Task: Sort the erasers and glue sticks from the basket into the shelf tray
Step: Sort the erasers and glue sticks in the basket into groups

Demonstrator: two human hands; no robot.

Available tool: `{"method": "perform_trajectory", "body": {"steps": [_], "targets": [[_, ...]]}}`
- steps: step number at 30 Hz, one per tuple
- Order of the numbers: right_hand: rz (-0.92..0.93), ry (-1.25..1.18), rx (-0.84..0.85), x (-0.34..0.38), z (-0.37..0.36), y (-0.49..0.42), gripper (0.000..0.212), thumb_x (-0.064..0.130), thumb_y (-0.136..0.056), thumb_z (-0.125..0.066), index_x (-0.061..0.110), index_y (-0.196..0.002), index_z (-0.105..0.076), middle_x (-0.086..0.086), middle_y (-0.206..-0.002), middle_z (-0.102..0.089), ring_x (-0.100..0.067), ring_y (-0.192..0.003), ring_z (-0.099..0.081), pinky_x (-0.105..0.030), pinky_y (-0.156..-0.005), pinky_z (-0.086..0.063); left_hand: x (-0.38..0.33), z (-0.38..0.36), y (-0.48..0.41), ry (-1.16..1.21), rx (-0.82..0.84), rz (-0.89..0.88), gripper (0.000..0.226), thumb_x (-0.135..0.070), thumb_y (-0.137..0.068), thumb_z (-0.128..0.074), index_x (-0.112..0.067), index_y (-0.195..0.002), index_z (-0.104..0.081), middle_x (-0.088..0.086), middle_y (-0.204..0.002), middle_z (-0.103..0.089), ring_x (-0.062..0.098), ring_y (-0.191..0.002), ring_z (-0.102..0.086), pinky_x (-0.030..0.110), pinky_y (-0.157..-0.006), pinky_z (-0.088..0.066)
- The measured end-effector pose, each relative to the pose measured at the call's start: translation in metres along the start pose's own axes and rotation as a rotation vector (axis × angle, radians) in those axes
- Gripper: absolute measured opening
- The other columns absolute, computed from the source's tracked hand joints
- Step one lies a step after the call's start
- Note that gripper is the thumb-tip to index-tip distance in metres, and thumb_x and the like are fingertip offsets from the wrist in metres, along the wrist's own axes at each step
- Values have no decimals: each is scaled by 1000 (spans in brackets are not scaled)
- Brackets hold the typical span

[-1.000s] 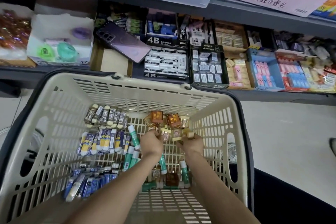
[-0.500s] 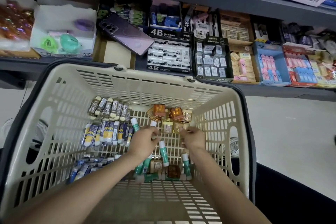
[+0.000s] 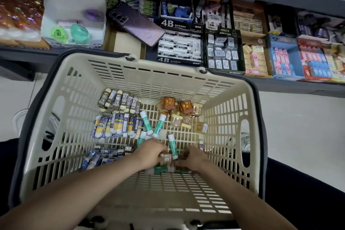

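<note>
A cream plastic basket [image 3: 164, 67] with slatted walls and floor and dark handles sits below a grey shelf [image 3: 280, 86]. On its floor, sleeved 2B erasers [image 3: 119, 101] with rounded pale ends lie side by side along the far left. Nearer lies a row of blue-and-yellow wrapped erasers [image 3: 117, 126], and a heap of blue packets [image 3: 100, 157] is nearest. Clear amber cubes [image 3: 179, 110] cluster at the far right. Green glue sticks [image 3: 158, 125], round tubes with white caps, are scattered in the middle, some tilted across each other. Both hands are down among the glue sticks and small tan boxes near the middle of the floor. The left hand [image 3: 149, 155] curls its fingers over a tan box [image 3: 166, 157], and the right hand [image 3: 192, 158] curls beside a brown piece. Blur keeps me from telling whether either one grips anything. On the shelf, a brown cardboard tray [image 3: 125, 43] stands just behind the basket, with a glossy purple phone [image 3: 136, 26] lying slanted across it. To its right, a black 4B box [image 3: 179, 48] holds stacked white erasers.
</note>
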State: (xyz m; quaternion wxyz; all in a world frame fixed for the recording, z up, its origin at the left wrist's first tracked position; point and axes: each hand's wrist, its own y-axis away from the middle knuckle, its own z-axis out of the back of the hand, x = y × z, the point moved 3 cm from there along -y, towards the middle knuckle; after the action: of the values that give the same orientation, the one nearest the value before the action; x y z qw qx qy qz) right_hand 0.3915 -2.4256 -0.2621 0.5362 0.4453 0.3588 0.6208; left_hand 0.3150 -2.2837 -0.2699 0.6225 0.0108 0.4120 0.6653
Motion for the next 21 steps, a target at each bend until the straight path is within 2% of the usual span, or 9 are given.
{"method": "perform_trajectory", "body": {"steps": [2,5,7,9,10,13,15,18,21], "targets": [[-12,-41,-12,1,-2,0,44,33,-70,-81,15,-103,-58,-4,-104,-66,-20,-96,-65,-36,-85,-55,-7,-5,-4,-139,16,-17,36,-8,-88,-61,-16,-123,-59,2,-115,-63,20,-111,-53,32,-100,-42],[-65,-145,-46,-3,-3,-1,45,23,-64,-85,12,-101,-61,-3,-99,-68,-17,-92,-64,-34,-83,-55,-14,-9,-10,-254,54,-19,37,8,-84,-52,-7,-117,-60,8,-108,-61,24,-104,-53,37,-96,-44],[-72,-215,-90,-5,2,3,31,18,-70,-82,12,-94,-63,-2,-94,-69,-13,-77,-62,-31,-70,-55,-15,-10,-12,-272,54,-2,34,8,-83,-54,-6,-113,-61,7,-105,-60,22,-102,-53,37,-97,-46],[-37,-373,-165,-8,15,7,13,13,-78,-75,16,-84,-65,-3,-91,-71,-6,-56,-55,-23,-53,-45,-16,-12,-13,-267,59,11,32,5,-84,-55,-7,-112,-62,6,-108,-58,21,-106,-51,37,-103,-42],[-11,-476,-226,-8,24,9,12,10,-80,-73,19,-82,-65,-3,-91,-72,-4,-52,-54,-20,-48,-42,-16,-13,-13,-266,66,12,30,3,-85,-55,-7,-112,-62,7,-112,-57,21,-111,-49,37,-107,-38],[54,-805,-336,-3,52,10,21,5,-82,-70,12,-101,-67,-5,-96,-71,-12,-69,-63,-19,-50,-46,-15,-13,-12,-215,68,12,28,-6,-87,-59,-10,-114,-63,6,-119,-56,21,-118,-46,34,-110,-33],[60,-885,-362,4,61,3,24,1,-84,-66,7,-108,-64,-6,-94,-69,-17,-75,-62,-26,-59,-51,-13,-10,-10,-87,17,42,25,-14,-87,-64,-15,-112,-65,0,-115,-58,16,-111,-50,28,-104,-39],[59,-816,-421,14,64,-10,27,0,-83,-68,3,-108,-61,-9,-102,-68,-22,-83,-65,-36,-75,-57,-9,9,-5,190,-161,115,16,-24,-87,-65,-19,-102,-66,-8,-99,-61,5,-88,-54,17,-88,-48],[101,-820,-490,20,67,-16,24,-3,-84,-66,6,-104,-58,-12,-108,-65,-28,-88,-68,-42,-80,-57,-10,33,-8,485,-373,217,10,-24,-86,-68,-19,-92,-63,-14,-84,-57,2,-77,-55,6,-63,-43]]}}
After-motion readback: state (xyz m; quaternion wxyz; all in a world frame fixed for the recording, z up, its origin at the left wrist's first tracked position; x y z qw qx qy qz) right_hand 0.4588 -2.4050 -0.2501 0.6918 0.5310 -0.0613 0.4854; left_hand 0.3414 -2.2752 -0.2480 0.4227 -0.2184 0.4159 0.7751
